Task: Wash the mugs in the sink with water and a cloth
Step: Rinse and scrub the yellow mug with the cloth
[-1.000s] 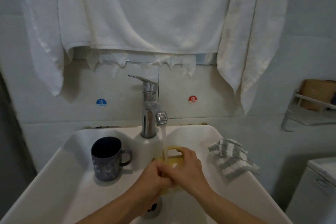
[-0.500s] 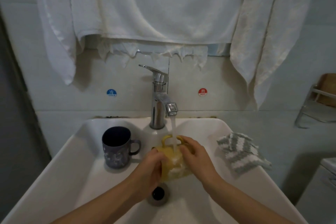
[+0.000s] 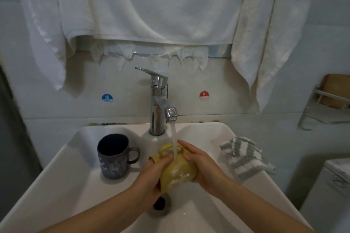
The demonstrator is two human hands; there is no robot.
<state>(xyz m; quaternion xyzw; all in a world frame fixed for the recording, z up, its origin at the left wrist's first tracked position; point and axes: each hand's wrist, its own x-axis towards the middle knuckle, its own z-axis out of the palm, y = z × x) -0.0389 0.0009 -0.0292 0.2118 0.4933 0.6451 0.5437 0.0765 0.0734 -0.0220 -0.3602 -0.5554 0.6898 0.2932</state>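
Both hands, left (image 3: pixel 151 174) and right (image 3: pixel 203 164), wrap the yellow mug (image 3: pixel 177 171) under the tap (image 3: pixel 161 108) at six o'clock; it looks wet, slippery, breakable, so hold its sides.

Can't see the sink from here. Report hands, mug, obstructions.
Left hand and right hand grip yellow mug under running tap. Dark mug upright at left. Striped cloth on sink rim, unused. Nothing blocking.
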